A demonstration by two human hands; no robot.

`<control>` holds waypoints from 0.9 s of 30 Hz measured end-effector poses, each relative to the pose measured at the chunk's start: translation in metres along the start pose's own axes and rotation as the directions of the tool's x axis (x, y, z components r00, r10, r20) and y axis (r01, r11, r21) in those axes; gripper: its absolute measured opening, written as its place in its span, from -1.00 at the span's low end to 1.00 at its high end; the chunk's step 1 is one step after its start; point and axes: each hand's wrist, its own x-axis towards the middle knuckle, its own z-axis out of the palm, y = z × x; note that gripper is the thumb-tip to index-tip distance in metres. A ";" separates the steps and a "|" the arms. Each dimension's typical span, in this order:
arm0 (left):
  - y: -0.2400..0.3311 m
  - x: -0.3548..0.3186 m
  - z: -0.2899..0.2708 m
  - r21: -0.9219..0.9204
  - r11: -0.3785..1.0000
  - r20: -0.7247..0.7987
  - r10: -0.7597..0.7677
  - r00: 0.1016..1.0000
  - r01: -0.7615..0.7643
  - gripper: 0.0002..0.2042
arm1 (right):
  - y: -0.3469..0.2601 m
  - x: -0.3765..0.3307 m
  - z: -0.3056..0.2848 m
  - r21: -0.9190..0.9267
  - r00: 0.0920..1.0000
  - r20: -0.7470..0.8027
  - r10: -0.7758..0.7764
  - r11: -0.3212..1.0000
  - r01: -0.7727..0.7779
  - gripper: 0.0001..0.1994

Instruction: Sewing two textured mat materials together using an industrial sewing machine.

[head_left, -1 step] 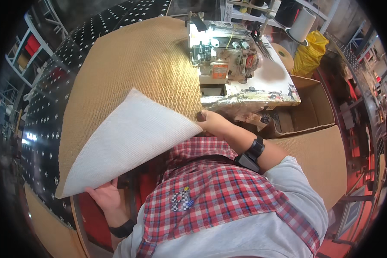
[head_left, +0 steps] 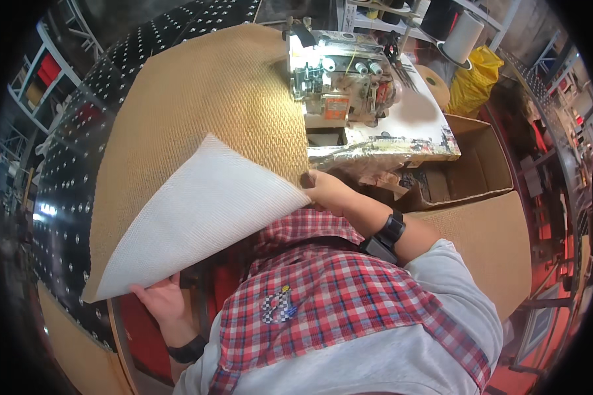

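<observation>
A large tan woven mat [head_left: 197, 85] lies over the table, with its near part folded back to show the white ribbed underside [head_left: 191, 204]. My right hand [head_left: 326, 191] is closed on the mat's right edge, at the corner of the fold. Palm up, my left hand [head_left: 161, 299] touches the near left edge of the fold; its thumb is spread, and its other fingers are partly hidden beneath the mat. Just beyond my right hand stands a lit sewing machine [head_left: 342, 82], the mat's right edge lying alongside it.
A black table [head_left: 62, 224] with shiny studs extends left of the mat. Right of the machine are an open cardboard box [head_left: 478, 158], a yellow bag [head_left: 478, 79] and a white thread cone [head_left: 462, 39]. A flat brown sheet [head_left: 481, 243] lies beside my right arm.
The folded corner of the mat has shifted very slightly. Both hands keep their places.
</observation>
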 end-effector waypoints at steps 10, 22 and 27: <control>-0.028 0.055 -0.009 -0.053 0.998 -0.124 0.037 0.992 -0.044 -0.35 | 0.022 0.004 -0.001 0.167 0.994 0.081 -0.071 0.984 0.057 -0.55; -0.008 0.070 0.059 0.147 0.988 -0.270 0.088 0.959 -0.049 -0.33 | 0.013 -0.002 0.007 -0.026 0.995 -0.057 -0.086 0.996 0.084 -0.66; -0.019 0.103 0.037 0.013 0.999 -0.229 0.048 0.972 -0.046 -0.40 | 0.016 0.010 0.003 -0.045 0.998 -0.039 -0.043 0.998 0.041 -0.61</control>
